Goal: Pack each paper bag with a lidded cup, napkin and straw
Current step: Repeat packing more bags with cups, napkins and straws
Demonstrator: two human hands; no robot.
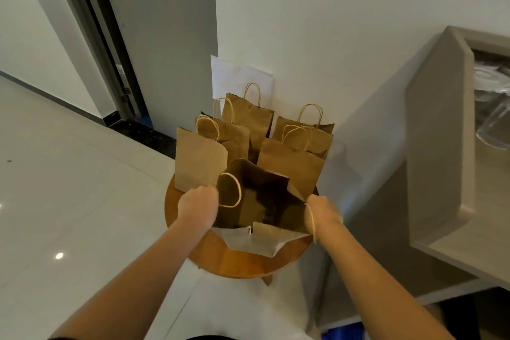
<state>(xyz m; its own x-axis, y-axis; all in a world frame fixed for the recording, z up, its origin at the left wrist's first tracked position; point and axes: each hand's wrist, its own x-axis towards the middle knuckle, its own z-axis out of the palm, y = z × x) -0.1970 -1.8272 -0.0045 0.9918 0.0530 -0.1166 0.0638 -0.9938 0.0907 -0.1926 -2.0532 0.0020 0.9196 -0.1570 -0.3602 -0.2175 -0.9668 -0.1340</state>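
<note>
A brown paper bag point(259, 199) stands open at the front of a round wooden stool point(234, 262). My left hand point(198, 205) grips its left rim beside a twine handle. My right hand point(323, 212) grips the right rim, with the other handle hanging over my wrist. The bag's inside is dark and I cannot see what it holds. A white napkin point(252, 241) lies on the stool against the bag's near side. Several more brown bags point(201, 160) with handles stand upright behind it.
A white wall rises right behind the stool, with white paper sheets point(240, 77) leaning on it. A grey counter point(441, 146) stands to the right, holding clear plastic cups or lids point(494, 107). A door frame point(110, 63) is at the left, over a glossy tiled floor.
</note>
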